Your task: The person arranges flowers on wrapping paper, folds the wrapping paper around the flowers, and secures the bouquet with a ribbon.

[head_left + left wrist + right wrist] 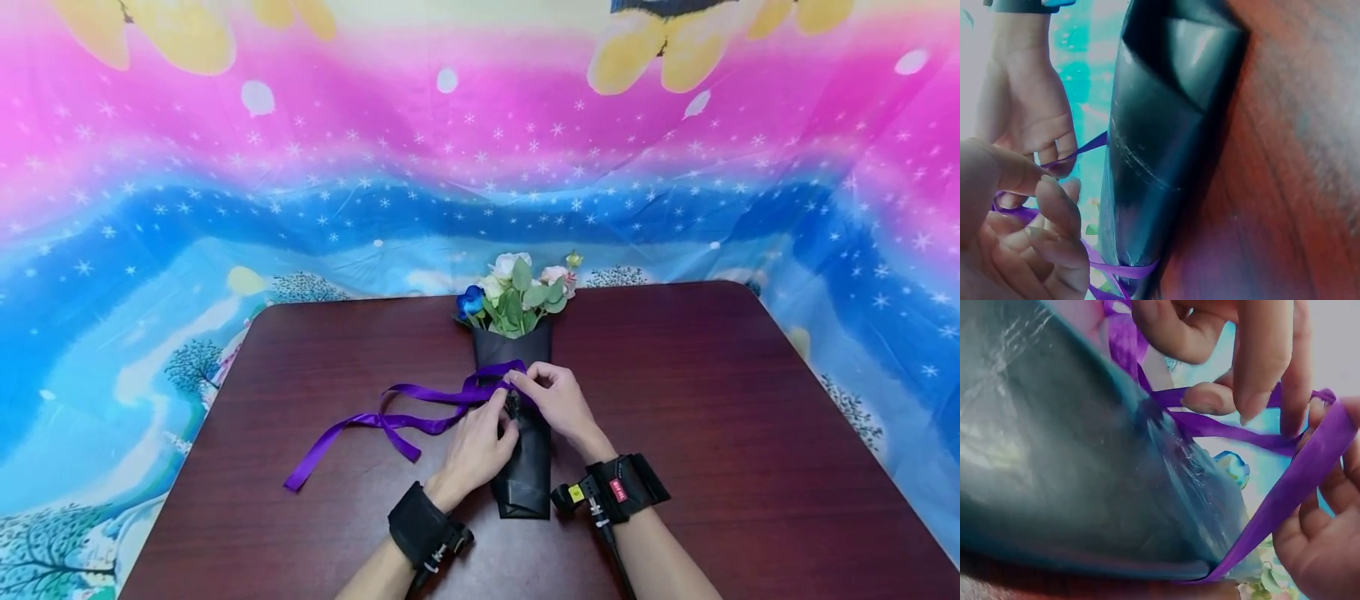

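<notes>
A bouquet lies on the table, its blue, white and pale pink flowers (517,292) at the far end of a black paper wrap (525,475). A purple ribbon (423,392) passes around the wrap below the flowers, with long loose tails trailing left. Over the wrap, my left hand (472,446) pinches the ribbon with curled fingers. Close beside it, my right hand (564,406) pinches the ribbon between thumb and finger. In the left wrist view a strand of purple ribbon (1091,144) runs taut from the wrap to the hands. Fingers partly hide the crossing of the ribbon.
The bouquet stands on a dark red-brown wooden table (697,400). Behind and around it hangs a colourful printed cloth (480,192). Black straps with small cameras sit on both wrists.
</notes>
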A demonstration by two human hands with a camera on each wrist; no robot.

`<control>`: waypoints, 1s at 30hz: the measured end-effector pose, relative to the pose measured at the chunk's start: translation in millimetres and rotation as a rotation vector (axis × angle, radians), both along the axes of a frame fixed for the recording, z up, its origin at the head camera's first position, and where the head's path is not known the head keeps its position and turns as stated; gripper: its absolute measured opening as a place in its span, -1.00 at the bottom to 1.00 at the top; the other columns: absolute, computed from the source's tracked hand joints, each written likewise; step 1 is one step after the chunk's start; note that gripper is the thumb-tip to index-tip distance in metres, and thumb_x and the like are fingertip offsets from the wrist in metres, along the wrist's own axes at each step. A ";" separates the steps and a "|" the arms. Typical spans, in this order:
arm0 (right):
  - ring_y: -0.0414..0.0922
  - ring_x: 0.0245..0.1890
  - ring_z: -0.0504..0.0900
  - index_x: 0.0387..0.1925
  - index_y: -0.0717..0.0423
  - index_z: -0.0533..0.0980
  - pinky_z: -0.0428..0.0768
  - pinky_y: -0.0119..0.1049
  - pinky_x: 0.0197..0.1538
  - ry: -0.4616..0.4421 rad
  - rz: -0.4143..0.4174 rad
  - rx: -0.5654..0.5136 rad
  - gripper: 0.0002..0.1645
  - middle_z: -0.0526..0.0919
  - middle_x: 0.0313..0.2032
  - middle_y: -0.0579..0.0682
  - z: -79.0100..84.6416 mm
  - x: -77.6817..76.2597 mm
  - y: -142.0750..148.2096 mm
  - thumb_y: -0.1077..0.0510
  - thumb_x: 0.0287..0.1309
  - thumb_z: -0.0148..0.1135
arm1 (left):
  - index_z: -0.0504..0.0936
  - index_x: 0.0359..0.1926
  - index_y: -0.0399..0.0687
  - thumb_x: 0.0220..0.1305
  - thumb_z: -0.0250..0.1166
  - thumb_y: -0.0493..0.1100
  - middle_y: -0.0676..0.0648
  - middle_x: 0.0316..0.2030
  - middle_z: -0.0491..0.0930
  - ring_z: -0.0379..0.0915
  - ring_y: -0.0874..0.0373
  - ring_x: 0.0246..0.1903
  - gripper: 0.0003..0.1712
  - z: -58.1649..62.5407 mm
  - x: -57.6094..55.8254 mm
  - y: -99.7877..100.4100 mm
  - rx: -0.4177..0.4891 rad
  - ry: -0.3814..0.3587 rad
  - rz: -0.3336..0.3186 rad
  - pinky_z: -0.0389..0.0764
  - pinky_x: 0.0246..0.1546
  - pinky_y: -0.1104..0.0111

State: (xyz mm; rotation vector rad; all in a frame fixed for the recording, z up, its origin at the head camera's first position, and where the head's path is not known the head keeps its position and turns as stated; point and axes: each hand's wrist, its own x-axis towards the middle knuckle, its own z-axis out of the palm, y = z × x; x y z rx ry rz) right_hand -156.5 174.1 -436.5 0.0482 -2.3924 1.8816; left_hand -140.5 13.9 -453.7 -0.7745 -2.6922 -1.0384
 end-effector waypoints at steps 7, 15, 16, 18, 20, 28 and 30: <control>-0.14 -0.47 0.34 -0.57 0.22 0.46 0.29 -0.37 -0.39 0.015 0.075 -0.111 -0.60 0.38 -0.57 -0.08 -0.2 2.8 -0.2 0.02 0.21 0.29 | 0.41 -0.47 0.06 0.20 0.30 -0.06 0.18 -0.62 0.42 0.33 0.30 -0.67 -0.77 -1.6 -5.4 2.7 0.046 -0.056 0.049 0.29 -0.69 0.43; -0.13 -0.41 0.41 -0.55 0.18 0.47 0.37 -0.39 -0.37 0.015 0.092 -0.187 -0.64 0.47 -0.49 -0.03 -2.7 4.0 -0.6 0.02 0.19 0.30 | 0.44 -0.62 0.10 0.10 0.40 0.00 0.20 -0.67 0.40 0.32 0.32 -0.68 -0.67 -8.7 -15.2 8.3 0.151 0.040 0.139 0.27 -0.66 0.44; -0.13 -0.41 0.40 -0.55 0.17 0.47 0.36 -0.39 -0.38 0.018 0.096 -0.186 -0.65 0.46 -0.50 -0.03 -3.2 4.1 -0.7 0.02 0.20 0.30 | 0.42 -0.65 0.12 0.09 0.41 0.00 0.21 -0.68 0.39 0.32 0.31 -0.68 -0.65 -9.8 -16.5 8.8 0.154 0.064 0.157 0.27 -0.67 0.44; -0.14 -0.42 0.40 -0.54 0.18 0.48 0.35 -0.38 -0.39 0.021 0.093 -0.187 -0.65 0.46 -0.50 -0.05 -3.5 4.4 -0.9 0.03 0.19 0.31 | 0.43 -0.68 0.11 0.09 0.40 -0.02 0.20 -0.69 0.38 0.32 0.30 -0.69 -0.65 -11.8 -18.8 9.3 0.165 0.105 0.180 0.26 -0.68 0.42; -0.15 -0.41 0.41 -0.54 0.20 0.47 0.36 -0.39 -0.39 0.028 0.072 -0.201 -0.66 0.45 -0.50 -0.07 -4.5 4.5 0.0 0.05 0.19 0.31 | 0.53 -0.65 0.12 0.11 0.40 -0.04 0.21 -0.68 0.39 0.33 0.31 -0.68 -0.72 -13.5 -20.3 9.7 0.177 0.129 0.193 0.27 -0.67 0.42; -0.22 -0.52 0.42 -0.45 0.34 0.55 0.37 -0.40 -0.45 0.016 -0.127 -0.280 -0.71 0.51 -0.56 -0.12 -3.7 0.3 0.9 0.14 0.14 0.36 | 0.71 -0.38 0.02 0.16 0.35 -0.13 0.20 -0.57 0.47 0.35 0.38 -0.63 -0.95 -14.6 -20.5 3.7 0.312 -0.008 0.077 0.39 -0.59 0.48; -0.19 -0.52 0.41 -0.44 0.37 0.55 0.36 -0.39 -0.46 0.011 -0.160 -0.280 -0.71 0.50 -0.58 -0.13 0.4 1.9 0.2 0.16 0.14 0.35 | 0.70 -0.36 -0.04 0.19 0.34 -0.16 0.14 -0.51 0.50 0.39 0.35 -0.59 -0.93 -13.1 -20.1 0.7 0.390 -0.118 0.022 0.43 -0.56 0.48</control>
